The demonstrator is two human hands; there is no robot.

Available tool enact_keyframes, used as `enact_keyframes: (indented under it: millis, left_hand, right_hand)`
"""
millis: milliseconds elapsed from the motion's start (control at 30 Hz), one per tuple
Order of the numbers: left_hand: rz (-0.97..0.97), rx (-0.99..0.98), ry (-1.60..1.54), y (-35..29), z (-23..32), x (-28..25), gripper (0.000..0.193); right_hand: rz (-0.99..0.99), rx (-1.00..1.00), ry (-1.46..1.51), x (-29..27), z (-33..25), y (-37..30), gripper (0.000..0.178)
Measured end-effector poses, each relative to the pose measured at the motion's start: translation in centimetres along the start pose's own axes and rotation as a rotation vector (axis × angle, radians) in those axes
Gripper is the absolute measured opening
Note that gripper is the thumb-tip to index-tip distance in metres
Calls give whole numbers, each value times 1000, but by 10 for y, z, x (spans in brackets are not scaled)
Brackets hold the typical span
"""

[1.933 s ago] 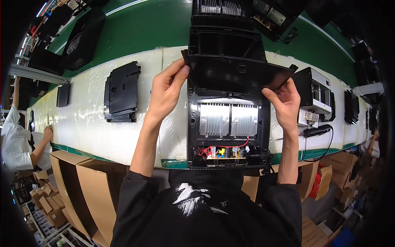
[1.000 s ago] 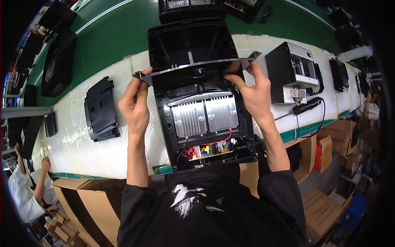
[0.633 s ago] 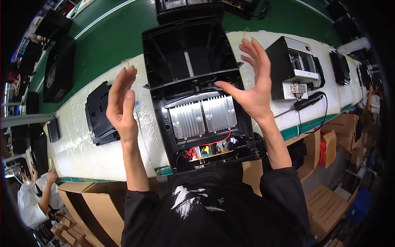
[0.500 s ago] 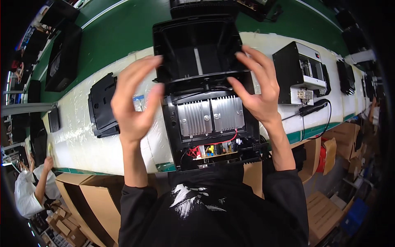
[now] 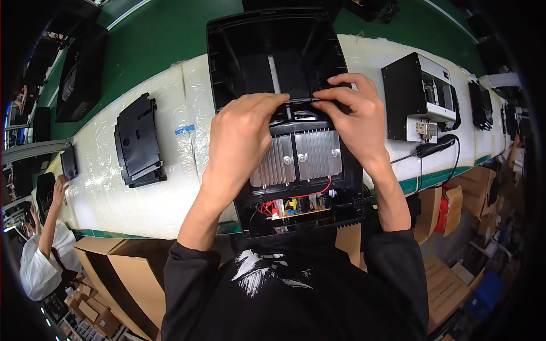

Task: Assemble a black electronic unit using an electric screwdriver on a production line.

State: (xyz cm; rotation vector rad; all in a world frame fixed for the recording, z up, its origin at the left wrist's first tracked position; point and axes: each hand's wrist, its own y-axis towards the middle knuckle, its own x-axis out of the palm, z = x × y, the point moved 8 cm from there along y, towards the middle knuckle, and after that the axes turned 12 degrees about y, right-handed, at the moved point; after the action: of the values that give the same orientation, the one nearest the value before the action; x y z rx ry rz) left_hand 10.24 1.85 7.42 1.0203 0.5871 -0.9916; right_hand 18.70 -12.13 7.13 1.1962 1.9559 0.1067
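"Two hands are in view. State the finger position of each."

"The left hand [image 5: 242, 128] arches over the left side of the black chassis [image 5: 354, 176], fingers bent toward a black crosspiece [image 5: 302, 101]. Its thumb is hidden; whether it grips cannot be determined. The right hand [image 5: 364, 113] brings thumb and index finger close together at the same crosspiece. Dark surfaces merge there; a grip cannot be confirmed."

"Locate the chassis."

"It lies at the near edge of the white-covered bench [image 5: 170, 210], adjoining an open black shell [image 5: 250, 57]. Fingers obscure the joint. The left finned heat sink [image 5: 278, 165] is partly covered by the left hand; the right finned heat sink [image 5: 318, 159] shows largely. Circuit board [image 5: 298, 211] details are too small to resolve."

"Which item is cut off?"

"A black unit [image 5: 291, 4], at the top edge."
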Motion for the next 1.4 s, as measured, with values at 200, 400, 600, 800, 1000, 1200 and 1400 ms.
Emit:
enact_keyframes:
  millis: [200,400,600,800,1000,1200,1400]
  left_hand:
    - [-81,23,-67,2,2,4,23]
    - [-114,-15,-32,1,2,1,24]
    - [-107,-10,-31,2,0,1,27]
    - [-132,-9,-24,0,1,1,30]
    - [-113,58,-67,3,9,6,33]
    - [-80,-76,-226,2,0,-4,37]
    - [115,-154,-413,-13,-22,-19,35]
  right_hand:
    - [24,-74,217,-12,-9,0,27]
    - [711,216,255,-125,48,-59,23]
    - [586,1102,-533,-284,258,-190,49]
    - [517,1322,-592,-240,300,-217,70]
    - [952,632,-284,-266,233,-231,41]
    - [1188,-213,376,-327,31,-160,36]
    - [1005,-301,317,-325,-5,-126,42]
